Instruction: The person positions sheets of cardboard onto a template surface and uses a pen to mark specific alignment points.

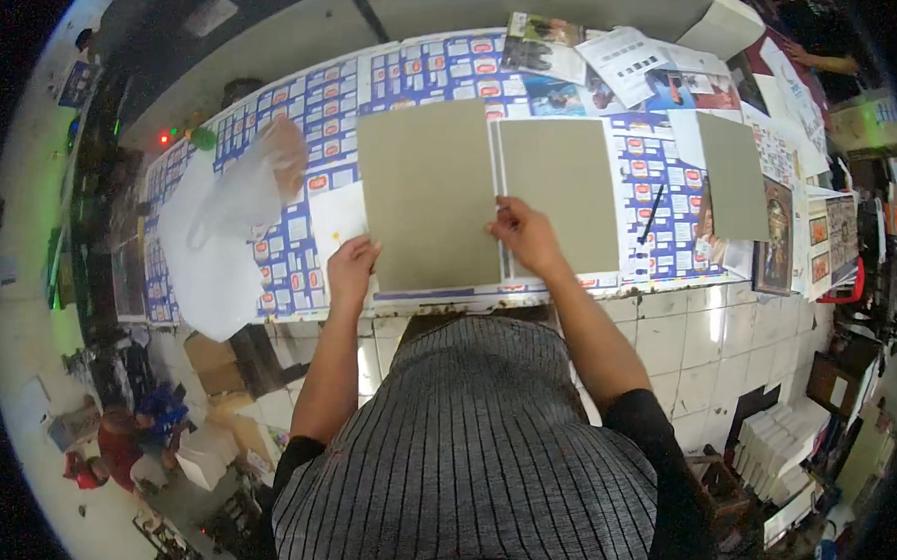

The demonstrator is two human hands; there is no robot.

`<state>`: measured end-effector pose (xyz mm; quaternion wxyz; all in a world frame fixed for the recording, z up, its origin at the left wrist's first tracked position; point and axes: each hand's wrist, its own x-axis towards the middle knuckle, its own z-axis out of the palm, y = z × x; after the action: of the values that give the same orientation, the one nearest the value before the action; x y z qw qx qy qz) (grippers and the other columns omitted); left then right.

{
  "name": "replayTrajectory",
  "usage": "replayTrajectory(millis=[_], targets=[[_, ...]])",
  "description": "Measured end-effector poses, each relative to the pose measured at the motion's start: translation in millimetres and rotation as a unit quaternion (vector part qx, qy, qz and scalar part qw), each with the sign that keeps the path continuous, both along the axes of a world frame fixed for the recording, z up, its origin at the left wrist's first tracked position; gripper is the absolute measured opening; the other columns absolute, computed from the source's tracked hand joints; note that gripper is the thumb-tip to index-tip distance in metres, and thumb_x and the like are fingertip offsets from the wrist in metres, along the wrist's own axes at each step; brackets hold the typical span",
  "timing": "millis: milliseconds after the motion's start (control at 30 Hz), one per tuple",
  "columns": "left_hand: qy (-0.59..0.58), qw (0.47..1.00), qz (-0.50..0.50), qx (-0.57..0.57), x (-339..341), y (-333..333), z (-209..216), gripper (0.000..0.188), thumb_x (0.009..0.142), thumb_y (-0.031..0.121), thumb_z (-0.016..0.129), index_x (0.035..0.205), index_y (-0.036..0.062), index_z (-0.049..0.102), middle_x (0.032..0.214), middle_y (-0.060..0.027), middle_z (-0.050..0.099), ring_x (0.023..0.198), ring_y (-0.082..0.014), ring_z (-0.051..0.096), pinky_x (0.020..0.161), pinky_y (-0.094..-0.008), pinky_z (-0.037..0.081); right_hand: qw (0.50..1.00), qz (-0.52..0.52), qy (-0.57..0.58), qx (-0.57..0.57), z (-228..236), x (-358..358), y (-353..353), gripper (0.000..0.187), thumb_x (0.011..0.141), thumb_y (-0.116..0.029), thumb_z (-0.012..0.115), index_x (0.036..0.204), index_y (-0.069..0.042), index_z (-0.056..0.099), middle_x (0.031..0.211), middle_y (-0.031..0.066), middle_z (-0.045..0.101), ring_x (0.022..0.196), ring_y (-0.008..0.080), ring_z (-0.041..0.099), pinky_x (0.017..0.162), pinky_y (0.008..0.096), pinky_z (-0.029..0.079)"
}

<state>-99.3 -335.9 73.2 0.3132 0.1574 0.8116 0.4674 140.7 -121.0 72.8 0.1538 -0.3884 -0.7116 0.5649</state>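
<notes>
A grey-brown sheet of board (pixel 429 196) lies in front of me on the table. My left hand (pixel 353 268) pinches its left edge near the lower corner. On the opposite edge, my right hand (pixel 526 237) has its fingers curled, gripping the same board. Just right of it, a second grey-brown board (pixel 561 190) rests on a white sheet, with a narrow pale strip between the two boards. A white sheet of paper (pixel 338 213) with a small yellow mark sticks out beside the left hand.
Blue-and-white printed sheets (pixel 429 66) cover the table. A clear plastic bag (pixel 221 230) lies at the left. To the right are a black pen (pixel 652 214), a third board (pixel 732 178) and a framed picture (pixel 774 251). Printed pages (pixel 624 64) overlap at the back. Another person's arm (pixel 824 61) shows far right.
</notes>
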Motion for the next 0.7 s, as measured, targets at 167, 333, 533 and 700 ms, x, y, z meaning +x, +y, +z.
replayTrajectory(millis=[167,333,533,700], targets=[[0.072,0.995,-0.074,-0.004,-4.5,11.2,-20.4,0.044,0.086,0.022,0.076,0.117,-0.0080,0.066,0.090,-0.0075,0.070,0.080,-0.0123,0.062,0.075,-0.0257,0.050,0.951,0.139,-0.138,0.237,-3.9,11.1,32.1,0.075,0.069,-0.040,0.085,0.134,-0.014,0.061,0.112,0.0140,0.055,0.110,0.0331,0.054,0.094,0.0420,0.046],[0.045,0.996,-0.058,-0.049,-3.8,8.4,-37.9,0.048,0.085,0.021,0.078,0.121,-0.0069,0.064,0.091,-0.0078,0.070,0.083,-0.0138,0.064,0.080,-0.0272,0.051,0.919,0.181,-0.206,0.282,-9.7,13.1,28.6,0.085,0.064,-0.049,0.085,0.139,-0.020,0.056,0.110,0.0122,0.056,0.107,0.0303,0.055,0.090,0.0441,0.047],[0.025,0.995,-0.081,-0.058,3.4,17.3,-30.9,0.048,0.083,0.017,0.079,0.122,-0.0055,0.062,0.090,-0.0066,0.068,0.082,-0.0144,0.064,0.079,-0.0269,0.051,0.906,0.202,-0.251,0.275,-13.7,12.8,24.3,0.097,0.059,-0.055,0.085,0.144,-0.022,0.051,0.110,0.0114,0.055,0.108,0.0296,0.055,0.089,0.0448,0.046],[0.021,0.998,-0.059,-0.008,3.2,17.0,-29.3,0.042,0.080,0.017,0.083,0.113,-0.0011,0.065,0.082,-0.0015,0.064,0.074,-0.0090,0.059,0.067,-0.0246,0.049,0.909,0.195,-0.241,0.279,-3.3,6.5,21.3,0.094,0.061,-0.050,0.086,0.144,-0.020,0.051,0.109,0.0131,0.055,0.105,0.0303,0.056,0.088,0.0433,0.048]])
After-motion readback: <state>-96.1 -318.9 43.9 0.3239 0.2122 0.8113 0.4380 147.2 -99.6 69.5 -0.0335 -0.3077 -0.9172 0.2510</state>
